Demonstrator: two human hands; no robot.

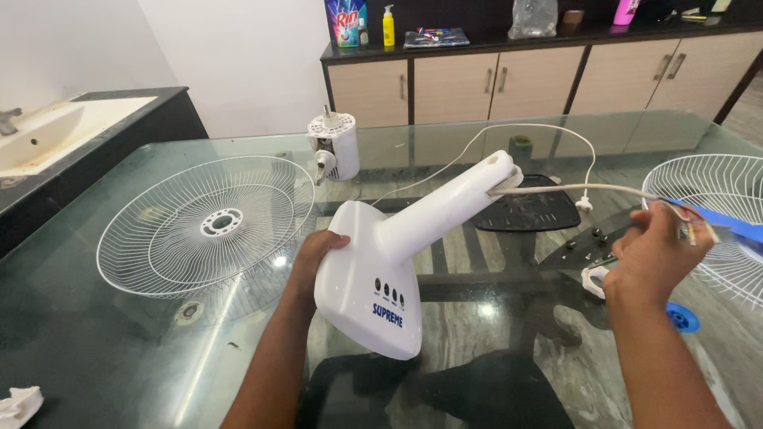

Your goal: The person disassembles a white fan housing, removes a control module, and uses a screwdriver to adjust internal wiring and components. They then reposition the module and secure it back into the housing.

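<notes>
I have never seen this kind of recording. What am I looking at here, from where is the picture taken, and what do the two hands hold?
The camera sits on a person's head and looks down at a glass table. There is no machine, only two bare hands. The left hand grips a white fan base with a tilted neck. The right hand pulls a white cable out of that neck. On the table lie two white wire fan guards, a small white motor, a black plate and a blue fan blade.
</notes>
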